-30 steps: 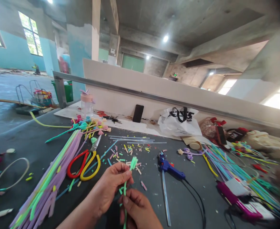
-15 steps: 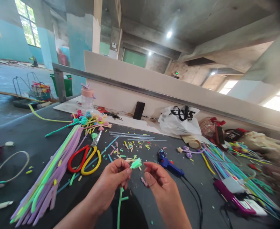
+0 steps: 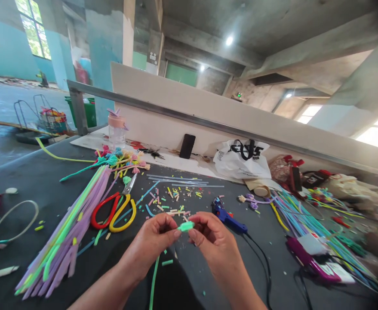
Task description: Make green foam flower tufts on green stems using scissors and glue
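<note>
A small light green fuzzy piece (image 3: 186,226) is pinched between both hands near the middle of the view. My left hand (image 3: 158,237) grips its left end with thumb and forefinger. On its right end, the thumb and fingers of my right hand (image 3: 213,239) are closed. A green fuzzy stem (image 3: 154,282) hangs down below my left hand; its top is hidden. Scissors (image 3: 124,211) with one red and one yellow handle lie left of my left hand. Right of my right hand lies a blue glue gun (image 3: 229,220).
Purple and green stems (image 3: 68,232) lie at the left, and more coloured stems (image 3: 301,219) at the right. Cut scraps, clear sticks (image 3: 176,181), an upright phone (image 3: 187,146), a bottle (image 3: 116,131) and a white bag (image 3: 242,159) stand or lie farther back.
My right hand has moved left and closed on the green piece, where before its fingers were apart from it. The piece now lies level between both hands.
</note>
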Action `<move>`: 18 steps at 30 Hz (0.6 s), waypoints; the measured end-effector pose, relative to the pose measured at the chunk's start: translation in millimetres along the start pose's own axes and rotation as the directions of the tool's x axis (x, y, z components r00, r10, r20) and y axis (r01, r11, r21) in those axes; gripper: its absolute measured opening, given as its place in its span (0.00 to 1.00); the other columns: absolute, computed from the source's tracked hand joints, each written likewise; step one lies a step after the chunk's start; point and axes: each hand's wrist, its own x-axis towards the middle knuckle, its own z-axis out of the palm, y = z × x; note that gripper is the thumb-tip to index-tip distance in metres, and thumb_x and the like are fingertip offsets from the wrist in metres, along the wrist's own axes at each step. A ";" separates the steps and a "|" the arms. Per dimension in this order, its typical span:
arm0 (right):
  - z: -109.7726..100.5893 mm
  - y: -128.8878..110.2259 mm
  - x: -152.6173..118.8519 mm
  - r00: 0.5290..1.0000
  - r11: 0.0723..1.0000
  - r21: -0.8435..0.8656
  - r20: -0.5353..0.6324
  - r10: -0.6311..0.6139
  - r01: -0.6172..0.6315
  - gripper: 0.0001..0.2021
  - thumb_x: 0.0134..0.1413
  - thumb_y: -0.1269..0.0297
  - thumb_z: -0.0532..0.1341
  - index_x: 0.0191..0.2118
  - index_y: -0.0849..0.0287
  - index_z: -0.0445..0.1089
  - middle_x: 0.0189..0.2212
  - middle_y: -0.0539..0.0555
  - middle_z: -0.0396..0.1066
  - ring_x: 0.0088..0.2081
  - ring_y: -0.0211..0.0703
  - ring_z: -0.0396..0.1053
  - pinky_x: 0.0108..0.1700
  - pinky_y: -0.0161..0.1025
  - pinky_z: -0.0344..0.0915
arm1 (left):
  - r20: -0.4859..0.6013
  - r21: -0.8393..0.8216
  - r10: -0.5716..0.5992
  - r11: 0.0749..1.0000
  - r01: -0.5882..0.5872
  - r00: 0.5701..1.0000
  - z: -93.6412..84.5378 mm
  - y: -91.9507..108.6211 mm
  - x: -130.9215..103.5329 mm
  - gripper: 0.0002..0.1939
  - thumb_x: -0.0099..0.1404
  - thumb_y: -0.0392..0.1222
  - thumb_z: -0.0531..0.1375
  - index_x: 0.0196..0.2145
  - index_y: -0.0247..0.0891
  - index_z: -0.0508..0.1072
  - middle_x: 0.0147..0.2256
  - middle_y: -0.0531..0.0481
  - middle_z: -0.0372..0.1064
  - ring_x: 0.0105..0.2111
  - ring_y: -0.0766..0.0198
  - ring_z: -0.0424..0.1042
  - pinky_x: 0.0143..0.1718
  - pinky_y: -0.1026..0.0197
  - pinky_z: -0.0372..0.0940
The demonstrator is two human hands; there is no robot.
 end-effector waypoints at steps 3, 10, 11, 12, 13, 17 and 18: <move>-0.3 0.7 -0.4 1.000 0.999 -0.037 0.011 0.002 -0.002 0.05 0.46 0.64 0.64 0.30 0.57 0.70 0.31 0.52 0.65 0.26 0.38 0.65 0.29 0.36 0.65 | 0.011 0.029 0.008 1.000 -0.008 1.000 -0.7 -0.9 -0.2 0.13 0.49 0.44 0.65 0.22 0.35 0.64 0.19 0.58 0.56 0.20 0.73 0.52 0.22 0.68 0.48; -1.2 -1.1 -2.7 1.000 0.991 -0.134 0.017 0.014 -0.011 0.03 0.48 0.65 0.61 0.27 0.57 0.68 0.25 0.49 0.65 0.26 0.39 0.65 0.29 0.35 0.63 | 0.007 0.070 0.025 0.997 -0.025 1.000 -0.8 -0.9 -1.1 0.13 0.51 0.45 0.63 0.22 0.35 0.65 0.19 0.58 0.55 0.21 0.71 0.51 0.22 0.67 0.47; -0.9 -1.0 -2.9 1.000 0.990 -0.137 0.014 0.020 -0.018 0.03 0.48 0.66 0.61 0.27 0.57 0.68 0.25 0.49 0.65 0.26 0.39 0.65 0.30 0.36 0.63 | 0.011 0.078 0.023 0.997 -0.024 1.000 -0.6 -0.6 -1.1 0.12 0.51 0.45 0.63 0.22 0.35 0.65 0.19 0.58 0.55 0.21 0.71 0.51 0.22 0.67 0.47; -0.4 -0.9 -3.0 0.999 0.991 -0.132 0.006 0.032 -0.031 0.02 0.47 0.66 0.61 0.27 0.57 0.68 0.24 0.49 0.65 0.26 0.39 0.65 0.29 0.36 0.63 | 0.016 0.084 0.022 0.996 -0.023 1.000 -0.5 -0.4 -1.2 0.12 0.51 0.46 0.63 0.22 0.35 0.65 0.19 0.58 0.55 0.21 0.71 0.51 0.22 0.66 0.47; 0.3 -0.7 -3.1 0.999 0.992 -0.120 -0.003 0.048 -0.048 0.02 0.46 0.66 0.61 0.27 0.57 0.67 0.23 0.49 0.65 0.26 0.39 0.66 0.29 0.36 0.63 | 0.019 0.087 0.021 0.996 -0.022 1.000 -0.4 -0.4 -1.2 0.12 0.52 0.46 0.63 0.22 0.36 0.65 0.19 0.58 0.55 0.21 0.71 0.51 0.22 0.66 0.47; 3.6 -0.1 -2.4 0.995 0.993 -0.082 -0.042 0.087 -0.090 0.03 0.43 0.66 0.62 0.26 0.57 0.66 0.22 0.48 0.65 0.24 0.39 0.66 0.28 0.36 0.63 | 0.018 0.092 0.031 0.995 -0.032 0.999 -0.5 -1.7 -0.8 0.12 0.52 0.47 0.62 0.22 0.36 0.65 0.18 0.58 0.55 0.20 0.71 0.51 0.22 0.66 0.46; 4.2 0.0 -2.0 0.995 0.993 -0.079 -0.045 0.089 -0.092 0.03 0.43 0.66 0.61 0.26 0.57 0.66 0.22 0.48 0.65 0.24 0.39 0.66 0.28 0.36 0.63 | 0.016 0.095 0.035 0.995 -0.036 0.999 -0.6 -2.3 -0.6 0.12 0.52 0.47 0.62 0.22 0.36 0.65 0.19 0.58 0.55 0.20 0.71 0.51 0.22 0.66 0.47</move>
